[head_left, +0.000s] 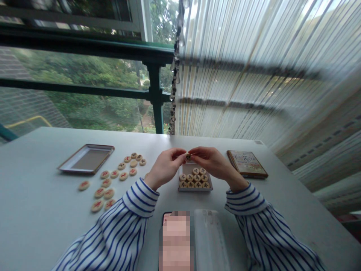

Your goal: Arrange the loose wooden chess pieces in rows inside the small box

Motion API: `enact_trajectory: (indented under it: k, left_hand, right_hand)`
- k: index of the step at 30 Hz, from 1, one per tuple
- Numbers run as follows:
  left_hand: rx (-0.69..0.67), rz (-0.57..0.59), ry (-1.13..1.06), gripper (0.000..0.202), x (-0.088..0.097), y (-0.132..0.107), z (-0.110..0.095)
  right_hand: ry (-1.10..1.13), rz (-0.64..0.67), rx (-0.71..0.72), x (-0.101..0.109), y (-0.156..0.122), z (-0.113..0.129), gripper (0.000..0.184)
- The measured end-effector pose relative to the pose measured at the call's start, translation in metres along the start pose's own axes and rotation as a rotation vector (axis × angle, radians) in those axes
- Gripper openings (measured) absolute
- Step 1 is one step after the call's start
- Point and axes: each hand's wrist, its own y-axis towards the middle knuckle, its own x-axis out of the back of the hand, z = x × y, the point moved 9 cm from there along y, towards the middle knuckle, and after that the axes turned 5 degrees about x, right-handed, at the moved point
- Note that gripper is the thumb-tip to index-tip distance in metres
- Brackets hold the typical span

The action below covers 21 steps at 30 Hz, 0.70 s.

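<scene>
Left hand (166, 165) and right hand (213, 163) raised together just above the bench (42, 210), fingertips meeting. Grip of each closed on one round Chinese chess piece (188, 156), pinched between thumbs and forefingers, dark mark on its face. Held over the far end of a small open box (195, 189), not touching it. In the box, rows of wooden pieces with dark characters, packed toward the near end. Off to the left, loose red-marked pieces (113, 180) scattered across the bench, near a shallow metal tray (86, 159). Just right of the right hand, a decorated lid (247, 163) lying flat. Nearer the body, a phone (175, 241) beside a clear plastic case (210, 237). Blue-striped sleeves (135, 222) on both arms.
</scene>
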Motion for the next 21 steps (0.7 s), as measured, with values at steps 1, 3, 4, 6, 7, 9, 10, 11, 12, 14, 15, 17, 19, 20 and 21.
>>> enact_trajectory:
  k: [1, 3, 4, 6, 7, 9, 10, 11, 12, 14, 15, 17, 19, 20, 21]
  left_hand:
    - [0.0, -0.006, 0.011, 0.029, 0.0008, 0.0004, 0.0004]
    - [-0.001, -0.017, 0.024, 0.029, 0.0023, 0.0011, 0.0014]
    - [-0.001, -0.018, 0.026, 0.029, 0.0026, 0.0014, 0.002]
    - [0.001, -0.022, 0.023, 0.029, 0.003, 0.0018, 0.0034]
    - [0.003, -0.023, 0.019, 0.03, 0.003, 0.002, 0.0041]
    - [0.006, -0.024, 0.009, 0.03, 0.0029, 0.002, 0.0052]
    - [0.006, -0.025, 0.002, 0.029, 0.0029, 0.0021, 0.0056]
    - [0.007, -0.025, -0.004, 0.029, 0.0027, 0.0021, 0.0059]
    - [0.009, -0.023, -0.008, 0.029, 0.0025, 0.002, 0.006]
    - [0.01, -0.022, -0.013, 0.028, 0.0023, 0.0019, 0.0055]
    - [0.013, -0.023, -0.015, 0.027, 0.0022, 0.0018, 0.005]
    - [0.019, -0.024, -0.023, 0.026, 0.0023, 0.0013, 0.0037]
    - [0.038, -0.023, -0.039, 0.025, 0.0021, 0.0007, 0.003]
    - [0.051, -0.023, -0.05, 0.024, 0.0019, 0.0005, 0.003]
    - [0.067, -0.024, -0.065, 0.024, 0.0018, 0.0002, 0.0035]
  right_hand:
    - [-0.003, 0.004, 0.004, -0.0003, 0.0, 0.0003, 0.024]
    - [-0.008, 0.008, 0.013, -0.0005, 0.0, 0.0008, 0.024]
    - [-0.009, 0.009, 0.017, -0.0006, 0.0, 0.0009, 0.024]
    - [-0.008, 0.011, 0.026, -0.0008, -0.0001, 0.0009, 0.024]
    - [-0.005, 0.012, 0.026, -0.001, -0.0002, 0.0007, 0.023]
    - [0.004, 0.011, 0.02, -0.0011, -0.0003, 0.0002, 0.022]
    - [0.012, 0.011, 0.015, -0.0014, -0.0003, 0.0, 0.022]
    - [0.024, 0.013, 0.009, -0.0018, -0.0002, -0.0001, 0.021]
    - [0.04, 0.017, 0.004, -0.0025, -0.0001, -0.0001, 0.02]
    - [0.073, 0.024, -0.006, -0.0037, 0.0, -0.0002, 0.018]
    - [0.085, 0.026, -0.011, -0.004, 0.0, -0.0003, 0.018]
    - [0.089, 0.021, -0.016, -0.0036, -0.0001, -0.0004, 0.018]
    - [0.072, 0.021, -0.009, -0.0028, -0.0005, 0.001, 0.019]
    - [0.056, 0.022, 0.0, -0.0024, -0.0007, 0.0026, 0.02]
    - [0.033, 0.025, 0.013, -0.0022, -0.0009, 0.0046, 0.021]
